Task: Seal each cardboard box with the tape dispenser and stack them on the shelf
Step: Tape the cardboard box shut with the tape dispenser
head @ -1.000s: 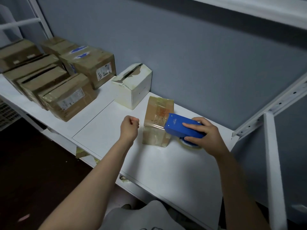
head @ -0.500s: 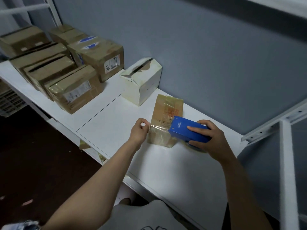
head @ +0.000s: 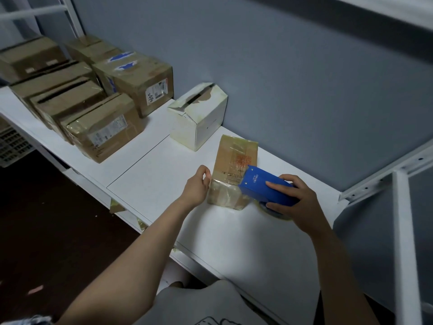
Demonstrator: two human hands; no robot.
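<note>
White shelf [head: 164, 184] by grey wall, taped cardboard box [head: 234, 160] at frame ctr, my L hand [head: 196, 185] curled at its left edge, can't tell if gripping, my R hand [head: 296, 202] wrapped round blue tape dispenser [head: 262, 186] on box's lower right, brown boxes [head: 105, 130] upper left.

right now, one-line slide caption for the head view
Right hand holds blue tape dispenser against small box, left hand beside it.

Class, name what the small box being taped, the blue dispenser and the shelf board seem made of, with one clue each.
Small box: brown cardboard wrapped in glossy clear tape; wrinkled shine. Blue dispenser: smooth, even-coloured casing, probably plastic or painted metal. Shelf board: matte white, flat, perhaps laminate or painted metal.
</note>
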